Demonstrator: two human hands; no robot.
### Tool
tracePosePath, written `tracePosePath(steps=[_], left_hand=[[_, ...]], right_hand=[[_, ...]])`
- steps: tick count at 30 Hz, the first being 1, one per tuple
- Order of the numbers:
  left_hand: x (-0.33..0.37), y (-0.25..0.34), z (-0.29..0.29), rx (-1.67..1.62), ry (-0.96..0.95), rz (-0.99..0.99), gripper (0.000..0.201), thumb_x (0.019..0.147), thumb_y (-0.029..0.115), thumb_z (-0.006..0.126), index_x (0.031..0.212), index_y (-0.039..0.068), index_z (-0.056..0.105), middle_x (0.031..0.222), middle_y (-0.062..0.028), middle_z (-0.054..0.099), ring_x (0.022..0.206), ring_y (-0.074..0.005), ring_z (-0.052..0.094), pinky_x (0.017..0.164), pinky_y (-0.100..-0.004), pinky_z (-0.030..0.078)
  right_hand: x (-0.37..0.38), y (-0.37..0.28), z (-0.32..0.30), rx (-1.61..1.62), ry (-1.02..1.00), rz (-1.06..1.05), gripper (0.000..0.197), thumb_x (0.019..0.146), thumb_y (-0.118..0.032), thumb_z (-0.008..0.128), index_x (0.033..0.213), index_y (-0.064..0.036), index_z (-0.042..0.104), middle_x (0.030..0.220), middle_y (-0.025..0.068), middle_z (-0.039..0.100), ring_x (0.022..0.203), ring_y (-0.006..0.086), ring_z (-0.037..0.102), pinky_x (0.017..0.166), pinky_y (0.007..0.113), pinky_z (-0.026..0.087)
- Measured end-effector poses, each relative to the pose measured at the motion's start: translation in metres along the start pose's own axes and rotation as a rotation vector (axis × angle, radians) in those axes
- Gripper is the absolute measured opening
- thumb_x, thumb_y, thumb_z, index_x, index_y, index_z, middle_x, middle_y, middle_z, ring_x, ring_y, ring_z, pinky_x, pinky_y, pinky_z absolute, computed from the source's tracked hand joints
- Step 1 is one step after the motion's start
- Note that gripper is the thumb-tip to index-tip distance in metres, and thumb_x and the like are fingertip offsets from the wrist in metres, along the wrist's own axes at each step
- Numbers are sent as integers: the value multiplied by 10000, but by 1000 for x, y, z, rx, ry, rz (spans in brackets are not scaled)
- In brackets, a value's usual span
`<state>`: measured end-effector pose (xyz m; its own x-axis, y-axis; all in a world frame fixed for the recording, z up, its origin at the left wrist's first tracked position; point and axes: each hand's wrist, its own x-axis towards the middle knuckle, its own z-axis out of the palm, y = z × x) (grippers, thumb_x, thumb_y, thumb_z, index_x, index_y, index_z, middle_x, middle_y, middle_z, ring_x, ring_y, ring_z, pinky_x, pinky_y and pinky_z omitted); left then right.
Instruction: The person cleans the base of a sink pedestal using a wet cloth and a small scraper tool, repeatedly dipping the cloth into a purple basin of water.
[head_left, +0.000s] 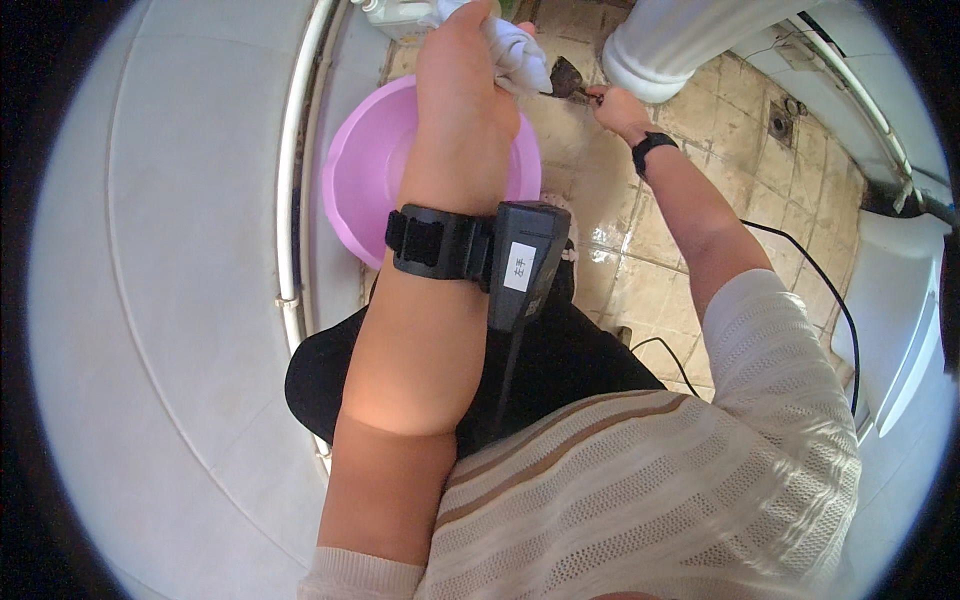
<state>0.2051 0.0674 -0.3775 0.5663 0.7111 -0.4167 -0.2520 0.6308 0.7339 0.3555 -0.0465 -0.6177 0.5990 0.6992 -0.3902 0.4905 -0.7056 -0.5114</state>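
My left arm reaches over the pink basin (350, 185) at the upper left. At the top of the view my left hand (462, 50) is closed on a bunched white cloth (520, 58). A little to the right, my right hand (622, 114) grips the thin handle of a small dark scraper (566, 78). Its broad flat head is close to the cloth, and I cannot tell whether they touch. The fingers of both hands show only in part. The white pedestal (650, 60) stands just beyond my right hand.
Wet beige tiles (620, 215) cover the floor, with a drain (780, 124) at the right. White pipes (296, 150) run along the left wall. A white bottle (398, 14) stands behind the basin. A black cable (835, 290) and a white fixture (895, 300) are at the right.
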Motion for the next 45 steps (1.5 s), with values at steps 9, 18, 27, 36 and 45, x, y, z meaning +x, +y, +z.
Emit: tracePosePath(steps=[9, 18, 27, 36, 45], left_hand=[[2, 6, -7, -152, 109, -28, 88, 863, 157, 454, 895, 79, 480, 644, -58, 511, 530, -181, 511, 487, -304, 444], [11, -5, -21, -137, -182, -11, 85, 864, 160, 452, 859, 79, 478, 625, -52, 515, 519, -172, 508, 475, -297, 436], [-2, 1, 3, -10, -89, 36, 109, 863, 185, 464, 875, 80, 491, 623, -56, 533, 530, -172, 532, 496, -285, 447], [7, -5, -2, -49, -72, -19, 118, 861, 194, 471, 889, 81, 491, 645, -59, 535, 548, -181, 527, 506, -294, 447], [7, -1, 0, -80, 29, -11, 96, 859, 169, 455, 882, 80, 481, 661, -68, 529, 543, -192, 515, 515, -300, 449]], right_hand=[[4, 10, -4, -25, -36, -34, 367, 726, -131, 492, 1076, -121, 602, 952, 191, 610, 866, 310, 591, 797, 345, 449], [-6, 21, 1, 97, -28, -56, 332, 722, -167, 504, 1025, -98, 621, 856, 209, 615, 801, 334, 598, 767, 346, 456], [-53, 47, -24, 290, -224, 74, 282, 769, -194, 549, 1017, -86, 630, 564, 12, 512, 379, 116, 413, 362, 274, 346], [-12, -1, -40, 286, -325, 69, 265, 710, -159, 545, 939, -81, 655, 750, 65, 612, 465, 145, 450, 364, 289, 324], [2, -2, -35, 218, -299, -81, 271, 700, -123, 508, 916, -60, 659, 835, 107, 637, 719, 210, 570, 567, 339, 445]])
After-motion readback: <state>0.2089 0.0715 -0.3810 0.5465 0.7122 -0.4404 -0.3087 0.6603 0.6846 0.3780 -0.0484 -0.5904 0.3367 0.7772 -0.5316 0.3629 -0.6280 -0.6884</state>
